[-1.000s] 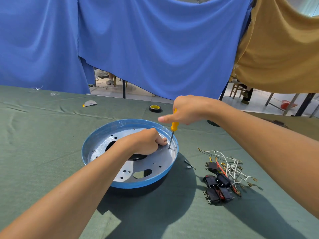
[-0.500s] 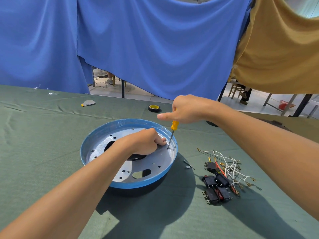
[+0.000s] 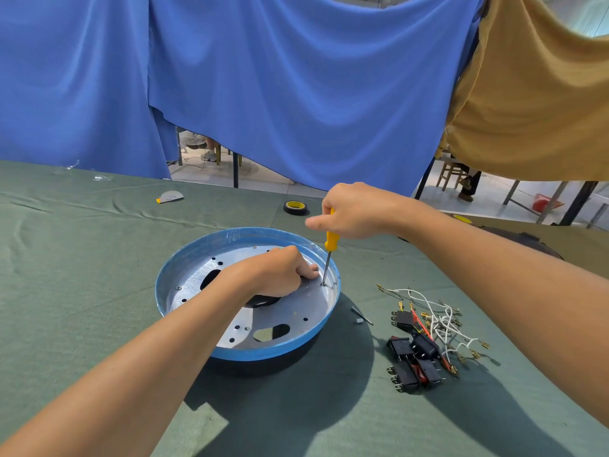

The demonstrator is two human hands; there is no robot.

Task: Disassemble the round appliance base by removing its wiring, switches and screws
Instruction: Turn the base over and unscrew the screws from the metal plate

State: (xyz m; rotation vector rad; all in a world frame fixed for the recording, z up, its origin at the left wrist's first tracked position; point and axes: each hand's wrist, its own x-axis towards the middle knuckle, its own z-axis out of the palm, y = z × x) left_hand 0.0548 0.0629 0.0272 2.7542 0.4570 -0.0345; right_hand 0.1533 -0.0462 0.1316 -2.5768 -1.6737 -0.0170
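Note:
The round appliance base (image 3: pixel 184 268) lies on the green cloth, blue-rimmed with a silver perforated plate inside. My right hand (image 3: pixel 352 211) grips a yellow-handled screwdriver (image 3: pixel 330 241) held almost upright, its tip on a screw (image 3: pixel 323 284) near the base's right rim. My left hand (image 3: pixel 280 272) rests inside the base with its fingers curled, pressing on the plate just left of the screw. Whether it holds anything is hidden. A pile of black switches (image 3: pixel 413 354) and white and red wires (image 3: pixel 441 319) lies to the right of the base.
A small loose metal piece (image 3: pixel 361 316) lies between the base and the switches. A roll of black tape (image 3: pixel 295 207) and a grey scrap (image 3: pixel 169 196) sit farther back. Blue and tan cloths hang behind the table. A dark object (image 3: pixel 524 240) shows behind my right forearm.
My right hand has shifted slightly on the screwdriver handle, its fingers turning; the tip stays on the same screw. My left hand has not moved.

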